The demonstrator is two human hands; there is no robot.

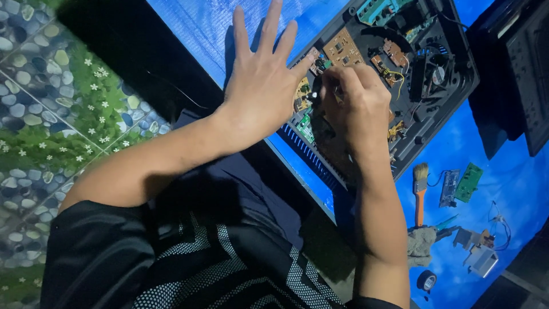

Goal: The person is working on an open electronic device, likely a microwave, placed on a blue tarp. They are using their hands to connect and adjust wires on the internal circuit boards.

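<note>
Knees and dark patterned shorts (189, 257) fill the bottom of my view, since I am sitting low on the floor with the work spread out in front of me. From there both forearms run up and away to the opened device (389, 86), a black casing lying with its boards exposed on the blue sheet (206, 28).

My left hand (263, 86) lies flat and spread, fingers fanned wide and holding nothing, palm pressing on the casing's near edge (steadying it, I judge, so it does not shift). My right hand (357, 103) is curled into a tight grip just beside it, wrist bent down, fingertips pinched on something slim and dark over the small green and tan boards (309, 97); what exactly it holds I cannot tell, as my knuckles hide it.

Further right on the sheet, well apart from the casing, lie an orange-handled brush (421, 191), a grey rag (421, 246), a roll of black tape (426, 281) and two loose circuit boards (460, 184), all within reach. Beyond the device a second black casing (523, 74) sits at the far right, and green pebble-patterned tiles (63, 103) cover the floor to my left.
</note>
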